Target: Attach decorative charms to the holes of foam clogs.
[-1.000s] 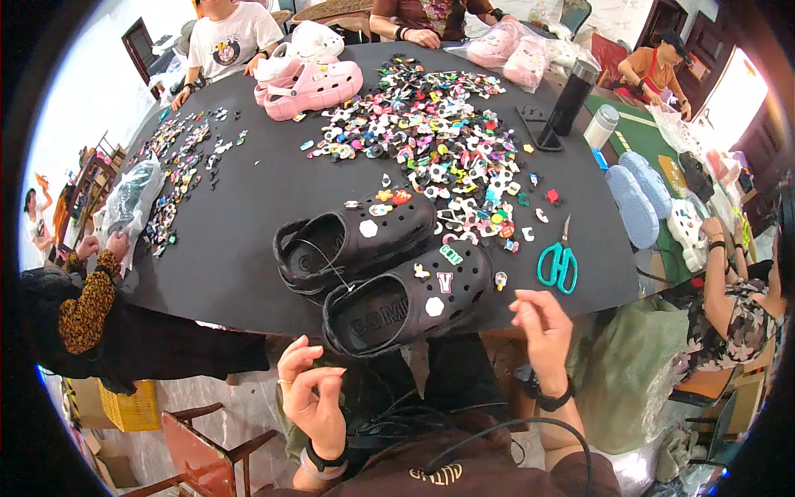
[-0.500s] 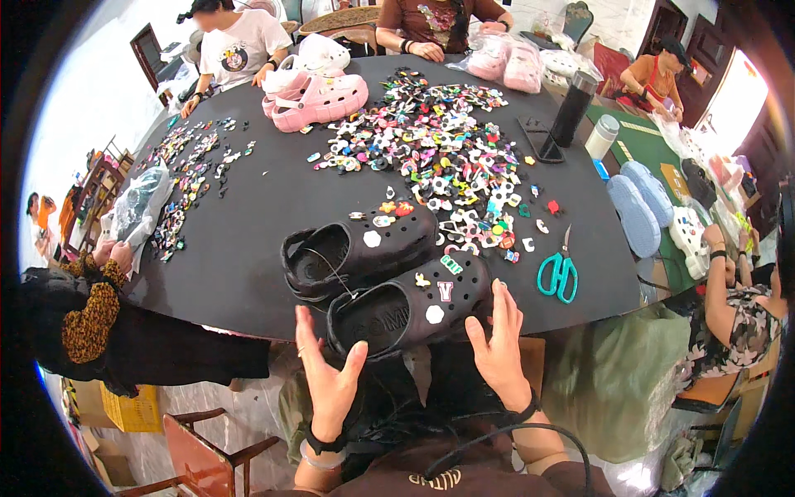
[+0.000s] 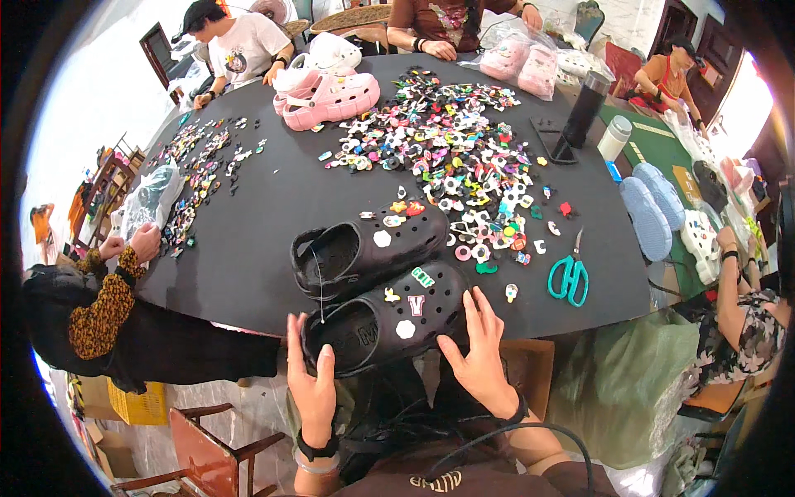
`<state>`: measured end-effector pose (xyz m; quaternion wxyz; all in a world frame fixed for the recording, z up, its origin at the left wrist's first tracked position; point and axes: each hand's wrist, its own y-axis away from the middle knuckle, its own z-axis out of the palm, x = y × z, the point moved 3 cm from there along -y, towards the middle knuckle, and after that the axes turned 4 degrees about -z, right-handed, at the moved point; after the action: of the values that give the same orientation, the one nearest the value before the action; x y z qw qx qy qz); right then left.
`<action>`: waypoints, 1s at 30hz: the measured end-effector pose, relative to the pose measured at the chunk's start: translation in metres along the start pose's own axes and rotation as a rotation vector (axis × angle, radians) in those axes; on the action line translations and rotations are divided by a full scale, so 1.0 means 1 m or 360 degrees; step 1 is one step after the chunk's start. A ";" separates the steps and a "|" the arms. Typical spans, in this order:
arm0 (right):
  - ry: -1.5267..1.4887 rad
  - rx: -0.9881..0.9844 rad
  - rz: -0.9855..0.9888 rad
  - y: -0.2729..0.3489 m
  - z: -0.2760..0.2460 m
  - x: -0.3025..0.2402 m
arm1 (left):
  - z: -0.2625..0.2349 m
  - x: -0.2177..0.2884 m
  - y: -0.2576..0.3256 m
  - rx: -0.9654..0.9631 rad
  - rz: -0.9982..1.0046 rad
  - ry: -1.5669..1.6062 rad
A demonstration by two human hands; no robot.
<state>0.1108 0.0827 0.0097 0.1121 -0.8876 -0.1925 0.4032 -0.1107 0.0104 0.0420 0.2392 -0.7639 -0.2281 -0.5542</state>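
Note:
Two black clogs lie side by side near the table's front edge, toes to the right. The near clog carries several charms: green lettering, a yellow figure, a letter patch and a white piece. The far clog has charms on its toe too, and a thin clear tie loops at its heel. My left hand is open beside the near clog's heel, fingers stretched and thumb apart. My right hand is open at its toe, fingertips against or very close to the side. Whether either hand presses on it, I cannot tell.
A large heap of shoe charms covers the table's middle. Teal scissors and a loose charm lie to the right. Pink clogs, a black bottle and blue slippers stand farther off. Several people sit around the table.
The near clog has shifted left relative to the far one, and both hands moved left with it. A loose charm and a green piece now show beside its toe. The view has swung slightly.

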 end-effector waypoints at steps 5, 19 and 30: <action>-0.1042 -0.0008 -0.0347 -0.016 -0.041 -0.051 | 0.003 0.026 0.019 0.0420 0.0892 -0.0854; -0.3295 -0.2332 -0.1899 0.039 -0.024 -0.193 | 0.047 0.031 0.023 -0.0137 0.0906 -0.1497; -0.3278 -0.2002 -0.1403 0.038 -0.030 -0.183 | 0.049 0.028 0.023 -0.0115 0.0918 -0.1536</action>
<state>0.0331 -0.0321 0.1392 -0.4006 0.0705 -0.6221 0.6690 -0.0530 0.0252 0.0532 0.2233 -0.9699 -0.0746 -0.0617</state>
